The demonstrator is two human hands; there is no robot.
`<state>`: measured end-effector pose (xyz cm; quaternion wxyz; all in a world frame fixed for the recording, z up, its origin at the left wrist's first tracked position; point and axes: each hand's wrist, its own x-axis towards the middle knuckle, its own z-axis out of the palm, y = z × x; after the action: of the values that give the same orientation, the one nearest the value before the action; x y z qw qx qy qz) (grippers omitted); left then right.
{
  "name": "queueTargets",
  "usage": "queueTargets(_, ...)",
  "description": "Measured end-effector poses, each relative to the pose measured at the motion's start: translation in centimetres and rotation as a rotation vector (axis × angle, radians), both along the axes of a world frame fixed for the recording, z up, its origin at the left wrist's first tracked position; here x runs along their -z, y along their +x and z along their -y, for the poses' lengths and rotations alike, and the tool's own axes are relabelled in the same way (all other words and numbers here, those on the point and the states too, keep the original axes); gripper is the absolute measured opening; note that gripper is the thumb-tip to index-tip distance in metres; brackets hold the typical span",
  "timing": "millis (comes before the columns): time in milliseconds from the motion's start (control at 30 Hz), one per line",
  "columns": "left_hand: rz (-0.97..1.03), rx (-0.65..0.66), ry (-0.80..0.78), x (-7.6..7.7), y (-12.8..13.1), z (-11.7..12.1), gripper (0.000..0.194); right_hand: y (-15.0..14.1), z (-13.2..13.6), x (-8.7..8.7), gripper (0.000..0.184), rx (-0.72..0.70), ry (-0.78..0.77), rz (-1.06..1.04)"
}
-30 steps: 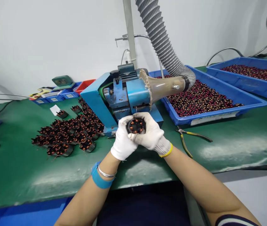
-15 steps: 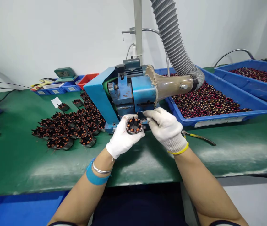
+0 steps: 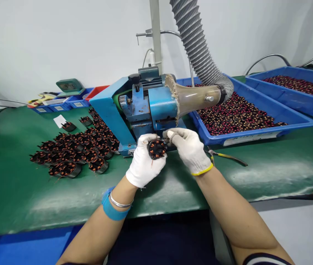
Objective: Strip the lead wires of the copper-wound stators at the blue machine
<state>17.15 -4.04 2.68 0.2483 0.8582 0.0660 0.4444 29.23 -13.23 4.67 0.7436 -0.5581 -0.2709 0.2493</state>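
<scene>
My left hand, in a white glove, is closed around a motor stator with black insulation and copper coils. The stator's open face is tipped toward me, and a thin copper wire end sticks out below it. At the stator's right edge, the gloved fingers of my right hand are pinched together; what lies between the fingertips is too small to make out. Both hands are just in front of a blue bench machine. To their left several more stators stand crowded on the green bench.
Yellow-handled pliers lie right of my right hand. A blue tray of small dark and red parts stands behind them, with another blue tray beyond. A grey hose joins the machine's duct. Small bins sit back left.
The stator has turned in my left hand, its face now more toward me. My right fingers have moved in against its edge. The whole view has shifted slightly.
</scene>
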Motion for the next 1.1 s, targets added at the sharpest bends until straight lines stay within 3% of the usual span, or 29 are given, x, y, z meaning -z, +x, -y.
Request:
queueTargets(100,0.004,-0.073,-0.073,0.2,0.3,0.5,0.052,1.6,0.1,0.0,0.021,0.186,0.147,-0.153)
queueTargets(167,0.010,-0.148,-0.137,0.4,0.5,0.8,0.055,2.1,0.2,-0.1,0.020,0.230,0.168,-0.161)
queueTargets(300,-0.039,-0.219,-0.240,0.7,0.9,1.4,0.063,0.0,-0.2,0.2,0.025,-0.012,-0.001,-0.055)
queueTargets(367,-0.073,-0.198,-0.271,0.8,1.1,1.6,0.060,-1.4,-0.6,0.4,0.026,-0.072,0.002,-0.087)
queueTargets(467,-0.066,-0.198,-0.261,1.0,1.7,1.7,0.057,-2.2,-1.4,0.7,0.023,-0.064,0.040,-0.169)
queueTargets(700,-0.047,-0.289,-0.236,0.2,3.2,1.4,0.058,-1.1,-3.0,0.4,0.020,-0.054,0.112,-0.294)
queueTargets(800,-0.107,-0.335,-0.234,-0.6,3.5,1.9,0.059,-0.7,-3.2,0.4,0.023,-0.017,0.059,-0.169)
queueTargets(967,-0.159,-0.356,-0.216,-1.5,4.0,2.7,0.055,0.0,-1.7,0.4,0.025,0.073,-0.098,0.275)
queueTargets(1100,-0.173,-0.329,-0.221,-1.7,4.2,2.9,0.054,0.2,-0.4,-0.1,0.023,0.103,-0.104,0.384)
